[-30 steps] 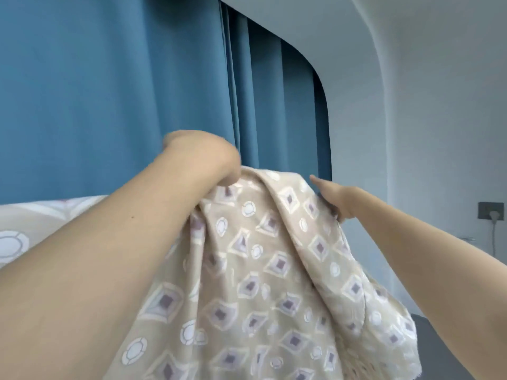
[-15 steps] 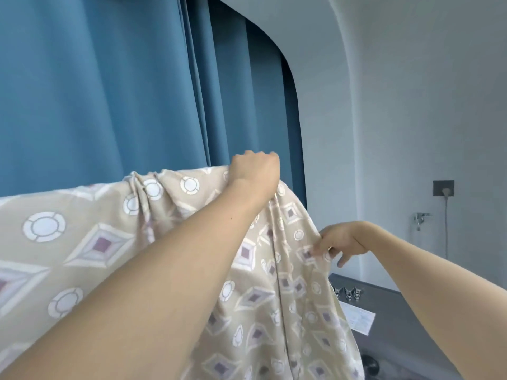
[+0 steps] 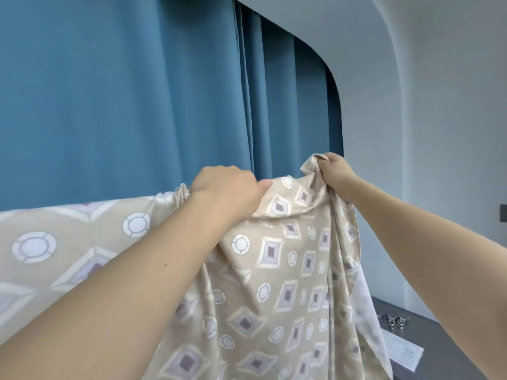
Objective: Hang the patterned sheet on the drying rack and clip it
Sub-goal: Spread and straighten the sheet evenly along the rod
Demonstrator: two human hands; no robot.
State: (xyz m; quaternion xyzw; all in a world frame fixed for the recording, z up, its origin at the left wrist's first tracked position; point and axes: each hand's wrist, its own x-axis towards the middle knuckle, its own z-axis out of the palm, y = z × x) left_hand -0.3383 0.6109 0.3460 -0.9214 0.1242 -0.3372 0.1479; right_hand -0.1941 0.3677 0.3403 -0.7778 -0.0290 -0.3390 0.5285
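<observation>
**Both hands grip the sheet's top edge in front of the curtain**

The sheet [image 3: 274, 270], beige with white rings and purple-centred diamonds, is held up in front of the blue curtain [image 3: 123, 91]. Its top edge runs from the far left of the view across to the right hand, and the rest hangs down in folds below the curtain. No rack shows; whatever bears the sheet's left part is hidden by the cloth.

The left hand [image 3: 225, 187] sits on the top edge, fingers curled over a gathered fold, thumb pointing right. The right hand [image 3: 336, 171], to its right and a little higher against the curtain's right end, clenches a bunched corner.

On the dark surface [image 3: 444, 341] low and right of the curtain lie metal clips [image 3: 395, 320] and a printed paper [image 3: 403, 352].
</observation>
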